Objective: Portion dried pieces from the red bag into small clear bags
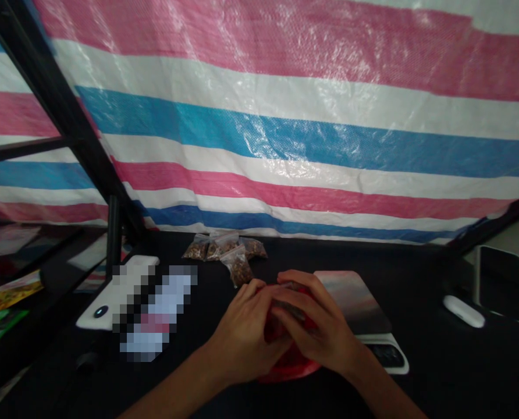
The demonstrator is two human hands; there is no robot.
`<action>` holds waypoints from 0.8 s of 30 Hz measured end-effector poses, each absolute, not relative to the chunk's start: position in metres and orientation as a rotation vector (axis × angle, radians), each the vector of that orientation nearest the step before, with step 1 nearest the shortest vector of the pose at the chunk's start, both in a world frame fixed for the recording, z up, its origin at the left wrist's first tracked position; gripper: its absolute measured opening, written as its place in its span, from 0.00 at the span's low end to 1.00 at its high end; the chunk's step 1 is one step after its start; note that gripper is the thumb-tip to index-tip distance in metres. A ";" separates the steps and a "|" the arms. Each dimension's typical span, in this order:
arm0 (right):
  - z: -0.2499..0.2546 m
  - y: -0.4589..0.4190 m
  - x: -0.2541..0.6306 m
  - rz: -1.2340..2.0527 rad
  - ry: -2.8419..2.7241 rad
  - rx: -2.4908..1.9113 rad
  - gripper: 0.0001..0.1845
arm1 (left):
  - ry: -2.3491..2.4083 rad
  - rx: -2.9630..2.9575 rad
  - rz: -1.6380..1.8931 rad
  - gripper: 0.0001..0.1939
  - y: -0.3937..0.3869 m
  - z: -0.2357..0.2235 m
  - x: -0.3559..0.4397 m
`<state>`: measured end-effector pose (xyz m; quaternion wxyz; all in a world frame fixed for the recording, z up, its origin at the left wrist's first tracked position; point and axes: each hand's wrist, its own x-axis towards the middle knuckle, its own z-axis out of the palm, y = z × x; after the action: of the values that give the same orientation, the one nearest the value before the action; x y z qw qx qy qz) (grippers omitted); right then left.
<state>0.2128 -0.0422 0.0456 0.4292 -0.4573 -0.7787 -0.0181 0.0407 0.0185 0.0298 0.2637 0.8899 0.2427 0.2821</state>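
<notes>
My left hand (246, 331) and my right hand (318, 326) meet above a red plastic bag or bowl (294, 368); which of the two I cannot tell. Both hands have their fingers curled together around what looks like a small clear plastic bag (298, 311), mostly hidden by the fingers. Just beyond my left hand lies a small zip bag (237, 269) filled with brown dried bits. Several similar zip bags (218, 247) lie behind it on the black table (189, 378).
A shiny flat panel (355, 299) overlaps a white device (393, 354) right of my hands. Farther right are a white earbud case (464, 311) and a phone (500, 282). On the left lie a white phone-like object (106, 305) and a pixelated item (161, 314). Striped sheeting (285, 134) hangs behind.
</notes>
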 end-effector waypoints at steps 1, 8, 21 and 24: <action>0.048 -0.044 0.213 -0.023 -1.947 -1.139 0.22 | 0.658 2.376 0.746 0.21 0.019 0.031 0.041; 0.062 -0.045 0.223 0.202 -2.091 -0.969 0.31 | 0.590 2.237 0.740 0.14 0.026 0.034 0.040; 0.055 -0.037 0.219 -0.087 -1.954 -0.921 0.21 | 0.591 2.291 0.582 0.28 0.029 0.029 0.038; 0.052 -0.036 0.222 -0.086 -1.968 -0.901 0.25 | 0.542 2.249 0.589 0.27 0.032 0.034 0.037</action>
<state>0.2217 -0.0362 0.0516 0.4688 -0.3673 -0.8026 -0.0352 0.0369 0.0320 0.0338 0.3685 0.8758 0.2111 0.2292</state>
